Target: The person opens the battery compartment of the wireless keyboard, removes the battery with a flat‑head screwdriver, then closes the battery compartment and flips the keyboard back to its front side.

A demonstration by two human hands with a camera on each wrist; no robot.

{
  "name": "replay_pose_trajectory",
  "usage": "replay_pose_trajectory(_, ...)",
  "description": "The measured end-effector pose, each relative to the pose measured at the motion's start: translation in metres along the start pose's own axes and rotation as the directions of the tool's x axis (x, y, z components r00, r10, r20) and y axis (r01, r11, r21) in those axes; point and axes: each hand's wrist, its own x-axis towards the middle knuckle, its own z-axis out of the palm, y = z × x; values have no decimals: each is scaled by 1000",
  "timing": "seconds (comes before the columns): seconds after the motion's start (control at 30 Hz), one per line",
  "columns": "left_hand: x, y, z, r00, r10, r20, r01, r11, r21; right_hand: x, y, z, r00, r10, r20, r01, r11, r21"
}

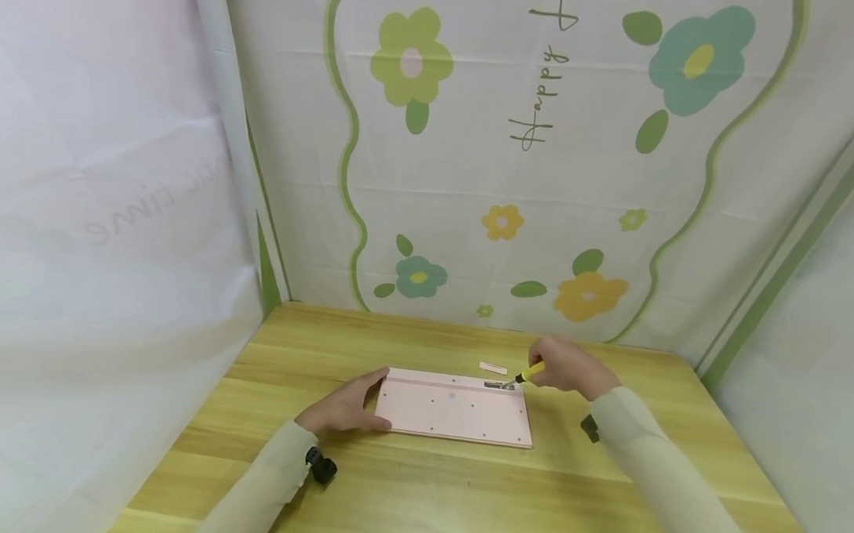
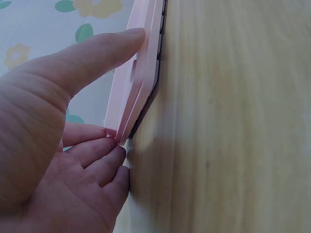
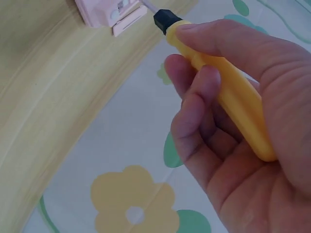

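Note:
A pink keyboard (image 1: 422,415) lies face down, small screws dotting its back. In the left wrist view, dark key edges show under the keyboard (image 2: 144,68). My left hand (image 1: 344,406) holds its left end, thumb on the near edge and fingers at the far corner. My right hand (image 1: 570,367) grips a screwdriver (image 1: 533,371) by its yellow handle. The screwdriver's tip is at an uncovered battery compartment (image 1: 496,385) near the far right corner. The right wrist view shows fingers and thumb wrapped around the yellow screwdriver (image 3: 238,99).
A small pink cover (image 1: 492,368) lies just beyond the keyboard's far edge. Everything rests on a wooden table (image 1: 419,494). A flower-printed cloth (image 1: 459,166) hangs behind it, and pale cloth walls stand on both sides.

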Motion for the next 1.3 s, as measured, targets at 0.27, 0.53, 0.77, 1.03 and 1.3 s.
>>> replay_pose_trajectory(0.27, 1, -1, 0, 1000, 8, -3, -8, 1000, 6, 12, -26, -8, 1000, 6, 18, -5, 996, -87)
replay_pose_trajectory(0.53, 0, 1, 1, 1000, 19, 6, -19, 1000, 7, 19, -35, -8, 997, 46, 64, -39, 993, -109)
replay_pose_trajectory(0.77, -2, 0, -1, 1000, 16, 2, -16, 1000, 2, 16, 5, -4, 999, 9, 35, -11, 998, 63)
replay_pose_trajectory(1.03, -3, 2, -2, 1000, 13, 2, -13, 1000, 2, -5, 54, 14, 990, 72, 119, -109, 930, 350)
replay_pose_trajectory(1.3, -4, 3, -2, 1000, 13, -2, -13, 1000, -1, -17, 80, 38, 982, 76, 175, -161, 823, 545)
